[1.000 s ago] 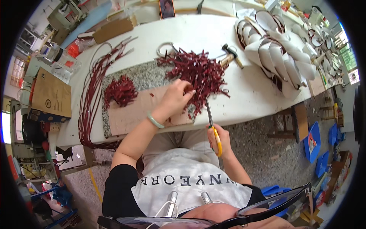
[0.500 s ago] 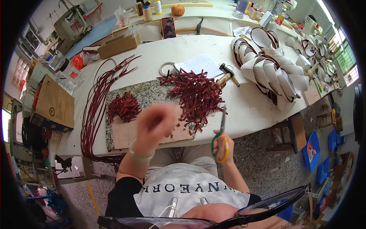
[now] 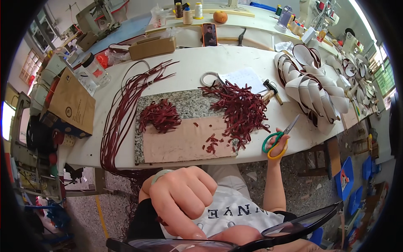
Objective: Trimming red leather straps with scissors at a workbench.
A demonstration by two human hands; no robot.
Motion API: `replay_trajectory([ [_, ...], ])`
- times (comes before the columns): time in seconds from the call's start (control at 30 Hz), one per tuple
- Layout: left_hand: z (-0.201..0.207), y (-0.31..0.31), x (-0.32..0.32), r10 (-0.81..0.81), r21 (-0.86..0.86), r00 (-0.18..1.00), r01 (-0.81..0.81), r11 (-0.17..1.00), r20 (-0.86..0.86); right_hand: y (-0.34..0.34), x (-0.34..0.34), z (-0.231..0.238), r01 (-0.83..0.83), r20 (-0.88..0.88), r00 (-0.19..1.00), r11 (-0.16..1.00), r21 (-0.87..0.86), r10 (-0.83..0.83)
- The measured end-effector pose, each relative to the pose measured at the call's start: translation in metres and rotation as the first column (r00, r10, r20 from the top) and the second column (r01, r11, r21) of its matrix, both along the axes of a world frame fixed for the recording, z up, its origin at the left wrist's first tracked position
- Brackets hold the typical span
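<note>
My right hand (image 3: 277, 147) grips scissors (image 3: 291, 125) with green and yellow handles, blades pointing away to the right over the table's front edge. Close to my chest, my left hand (image 3: 182, 195) is curled, thumb side low. A small dark red bit shows at its lower edge, but its fingertips are hidden. On the table, a speckled stone slab (image 3: 189, 99) carries a pinkish board (image 3: 176, 145). A small heap of short dark red strips (image 3: 160, 116) lies at the slab's left. A larger heap (image 3: 245, 111) covers its right edge. Small red offcuts (image 3: 213, 144) dot the board.
Long dark red cords (image 3: 119, 113) run down the left, hanging over the front edge. A hammer (image 3: 273, 90), paper (image 3: 243, 78) and tape ring (image 3: 212, 78) lie behind the larger heap. Stacked white curved pieces (image 3: 315, 90) stand right; a paper bag (image 3: 71, 103) stands left. A phone (image 3: 209, 35) leans behind.
My left hand has come back from above the board toward my chest. My right hand has carried the scissors to the right and slightly away. The whole view has shifted a little.
</note>
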State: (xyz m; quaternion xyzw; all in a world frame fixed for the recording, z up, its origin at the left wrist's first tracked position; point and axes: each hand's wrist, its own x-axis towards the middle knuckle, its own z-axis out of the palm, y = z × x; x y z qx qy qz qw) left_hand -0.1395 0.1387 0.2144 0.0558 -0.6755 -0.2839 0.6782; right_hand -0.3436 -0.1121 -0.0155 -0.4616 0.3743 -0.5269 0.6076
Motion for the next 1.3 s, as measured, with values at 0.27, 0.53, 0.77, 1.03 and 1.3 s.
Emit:
replay_trajectory([
  [0.27, -0.008, 0.031, -0.012, 0.044, -0.068, 0.999, -0.045, 0.997, -0.026, -0.001, 0.005, -0.003, 0.002, 0.034, 0.999, 0.999, -0.042, -0.001],
  [0.53, -0.009, 0.035, -0.041, 0.022, 0.002, 1.000, -0.022, 1.000, 0.017, 0.004, 0.005, 0.001, 0.002, 0.046, 0.999, 0.998, -0.059, 0.001],
  [0.77, -0.027, -0.013, -0.087, -0.330, 0.283, 0.837, 0.476, 0.833, -0.436, 0.001, -0.004, -0.009, -0.027, 0.105, 0.994, 0.995, -0.095, 0.037],
  [1.03, -0.030, -0.066, -0.117, -0.703, -0.059, 0.494, 0.796, 0.602, -0.511, 0.003, -0.007, -0.010, -0.019, 0.069, 0.997, 0.990, -0.141, 0.029],
  [1.3, -0.035, -0.064, -0.129, -0.743, -0.089, 0.465, 0.817, 0.569, -0.481, 0.004, -0.001, -0.008, -0.007, 0.106, 0.994, 0.985, -0.172, 0.025],
])
